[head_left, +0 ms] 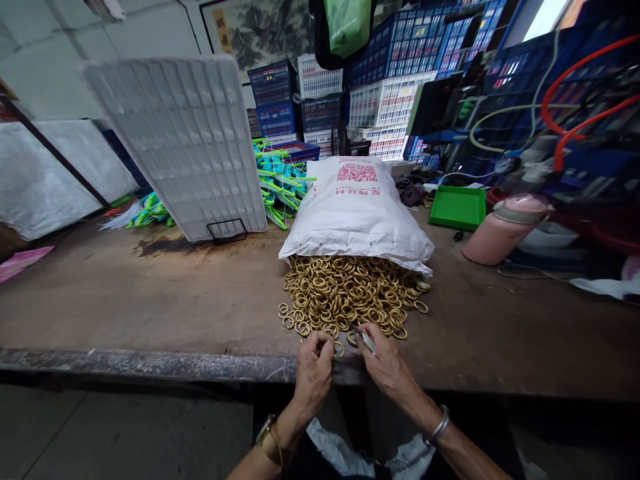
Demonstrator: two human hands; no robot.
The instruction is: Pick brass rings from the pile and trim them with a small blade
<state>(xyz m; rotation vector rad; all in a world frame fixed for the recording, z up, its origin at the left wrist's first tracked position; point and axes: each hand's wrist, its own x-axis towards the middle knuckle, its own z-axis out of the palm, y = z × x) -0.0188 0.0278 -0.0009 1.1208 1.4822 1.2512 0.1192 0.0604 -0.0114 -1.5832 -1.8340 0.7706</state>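
A heap of brass-coloured rings (345,293) spills from the mouth of a white woven sack (350,213) with red print. My left hand (315,367) is closed at the table edge, thumb and fingers pressed together; whatever lies between them is hidden. A single ring (339,349) sits just right of its fingertips. My right hand (384,360) is curled round a small pale tool (369,343), too small to name, with a ring close to its tip. Both hands are in front of the heap, a short gap apart.
A ribbed grey-white panel (180,147) stands on the wooden table (90,293) at left, beside green and turquoise pieces (280,180). To the right are a green tray (457,207) and a pink bottle (507,227). Plastic crates (380,103) are stacked behind.
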